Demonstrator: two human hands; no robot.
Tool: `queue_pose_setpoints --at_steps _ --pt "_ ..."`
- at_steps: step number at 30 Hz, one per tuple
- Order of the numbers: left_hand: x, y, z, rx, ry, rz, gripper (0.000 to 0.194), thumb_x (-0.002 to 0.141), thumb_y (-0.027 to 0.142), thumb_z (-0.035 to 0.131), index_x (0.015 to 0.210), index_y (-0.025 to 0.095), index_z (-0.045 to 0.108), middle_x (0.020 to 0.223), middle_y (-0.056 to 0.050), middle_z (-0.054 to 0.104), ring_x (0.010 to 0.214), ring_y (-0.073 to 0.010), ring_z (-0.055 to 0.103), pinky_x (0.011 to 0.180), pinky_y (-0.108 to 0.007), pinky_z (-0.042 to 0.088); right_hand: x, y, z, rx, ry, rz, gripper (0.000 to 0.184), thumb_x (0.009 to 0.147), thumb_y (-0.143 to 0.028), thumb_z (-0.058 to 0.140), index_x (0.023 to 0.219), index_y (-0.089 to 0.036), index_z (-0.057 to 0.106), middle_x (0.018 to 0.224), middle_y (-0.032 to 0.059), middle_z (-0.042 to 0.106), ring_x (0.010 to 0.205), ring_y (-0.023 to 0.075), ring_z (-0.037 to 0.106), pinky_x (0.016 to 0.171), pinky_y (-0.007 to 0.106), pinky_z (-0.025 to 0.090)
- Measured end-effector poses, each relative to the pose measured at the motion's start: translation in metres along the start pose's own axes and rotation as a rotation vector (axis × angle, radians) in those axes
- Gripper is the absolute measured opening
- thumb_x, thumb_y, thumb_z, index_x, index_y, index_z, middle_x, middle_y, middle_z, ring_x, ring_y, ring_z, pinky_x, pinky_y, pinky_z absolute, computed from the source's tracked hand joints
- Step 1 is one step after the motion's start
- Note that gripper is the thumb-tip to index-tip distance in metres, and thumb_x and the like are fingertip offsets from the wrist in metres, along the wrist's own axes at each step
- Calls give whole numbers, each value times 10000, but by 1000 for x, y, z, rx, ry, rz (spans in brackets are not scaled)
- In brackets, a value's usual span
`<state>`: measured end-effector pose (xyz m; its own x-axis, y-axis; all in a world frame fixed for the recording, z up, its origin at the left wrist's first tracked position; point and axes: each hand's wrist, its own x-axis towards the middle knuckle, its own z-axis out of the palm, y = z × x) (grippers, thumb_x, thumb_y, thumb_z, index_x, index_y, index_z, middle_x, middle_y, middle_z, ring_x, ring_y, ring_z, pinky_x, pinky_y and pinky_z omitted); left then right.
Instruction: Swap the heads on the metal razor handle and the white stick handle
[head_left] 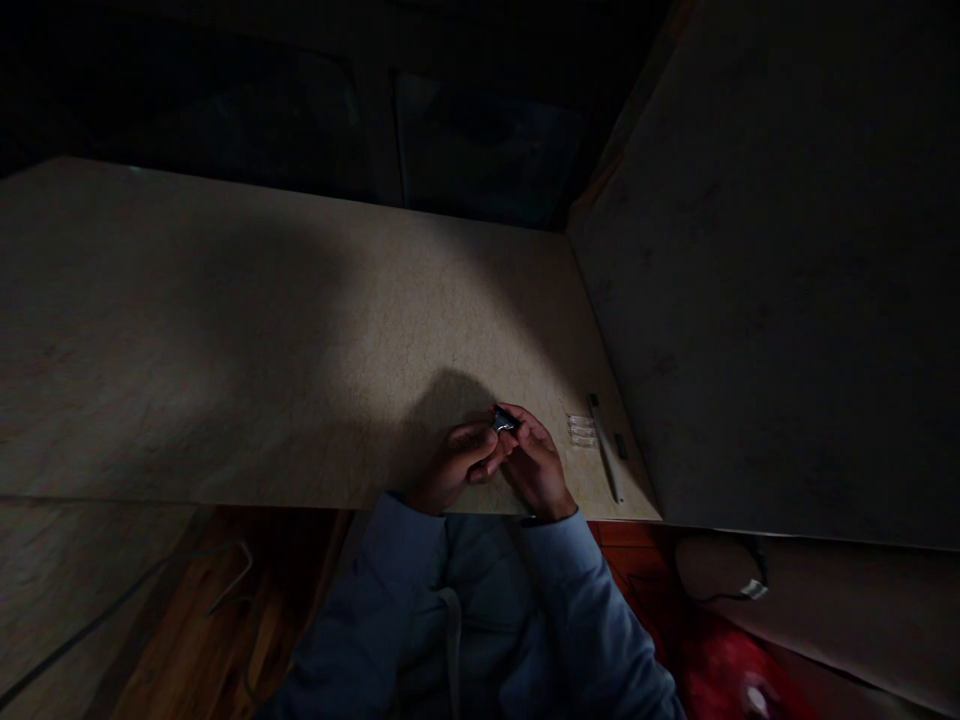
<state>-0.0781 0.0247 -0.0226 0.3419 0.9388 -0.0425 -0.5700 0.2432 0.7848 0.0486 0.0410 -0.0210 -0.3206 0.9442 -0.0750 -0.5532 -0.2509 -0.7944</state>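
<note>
Both hands meet over the near edge of the pale table [337, 400]. Between their fingertips is a small dark, shiny piece [505, 420]; its kind is too small and dim to tell. My left hand [461, 460] pinches it from the left, thumb on top. On the other side my right hand [536, 460] has its fingers closed round it. To the right of my hands lie a small clear ribbed piece [581, 430], a long slim white stick with a dark tip [607, 450], and a short dark green piece [621, 446].
A dark upright panel [772, 280] bounds the table on the right. Dark panes [487, 150] stand behind the far edge. Below the table, a cable [135, 580] runs at left over wooden flooring [187, 640]; a red object [735, 660] lies at lower right.
</note>
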Motion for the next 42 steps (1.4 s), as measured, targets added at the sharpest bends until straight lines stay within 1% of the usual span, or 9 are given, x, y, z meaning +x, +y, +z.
queue_pose_setpoints --at_steps 4,9,12,21,26,30,34,37,42 --pt "0 1 0 4 -6 2 467 794 577 676 816 112 649 499 53 430 386 -34 265 396 -218 160 0 0 1 12 -8 -4 414 742 -484 783 1051 -212 737 602 -43 472 570 118 429 631 259 442" --pt "0 0 -1 21 9 12 482 796 586 671 795 105 636 505 53 424 397 -32 267 401 -212 159 1 1 -1 5 13 -9 396 726 -466 795 1024 -210 748 746 8 628 669 136 540 702 274 472" --pt "0 0 -1 33 16 9 497 790 601 670 784 105 630 500 53 420 398 -32 259 403 -213 156 1 1 -2 -13 17 3 419 714 -476 796 1035 -213 739 845 36 670 725 153 578 719 284 484" --pt "-2 1 -1 77 68 -13 515 751 619 699 763 113 605 513 55 417 420 -35 272 415 -209 175 2 -1 -2 -26 -14 6 417 716 -461 807 1037 -202 747 647 -28 553 583 106 469 604 229 449" --pt "-2 1 -1 92 70 -27 520 747 625 697 747 114 596 519 55 420 420 -31 264 417 -213 171 1 -2 -7 -82 2 29 467 690 -488 819 1057 -215 727 838 29 669 643 129 536 642 261 476" --pt "-2 2 1 91 50 -23 517 753 620 692 732 113 596 516 57 417 418 -31 261 421 -218 172 0 -3 -14 -103 -29 20 449 714 -486 806 1073 -230 722 976 43 698 680 132 576 693 284 494" --pt "-3 2 2 97 46 -57 520 745 618 700 747 106 610 528 52 431 417 -27 262 422 -212 166 -1 -3 -19 -137 -38 24 474 712 -505 807 1087 -229 718 991 46 707 657 133 582 676 291 499" --pt "-3 1 2 87 25 -46 513 748 608 706 741 106 598 545 41 454 413 -23 271 416 -207 161 -2 -4 -20 -164 -14 9 487 691 -520 818 1070 -230 718 1021 55 710 705 150 606 692 291 504" --pt "1 -3 0 11 2 -13 473 744 560 738 820 118 589 580 38 498 398 -15 279 401 -192 167 -2 -5 -16 -141 -29 -12 487 683 -521 822 1062 -233 717 943 36 699 631 125 564 634 276 483"
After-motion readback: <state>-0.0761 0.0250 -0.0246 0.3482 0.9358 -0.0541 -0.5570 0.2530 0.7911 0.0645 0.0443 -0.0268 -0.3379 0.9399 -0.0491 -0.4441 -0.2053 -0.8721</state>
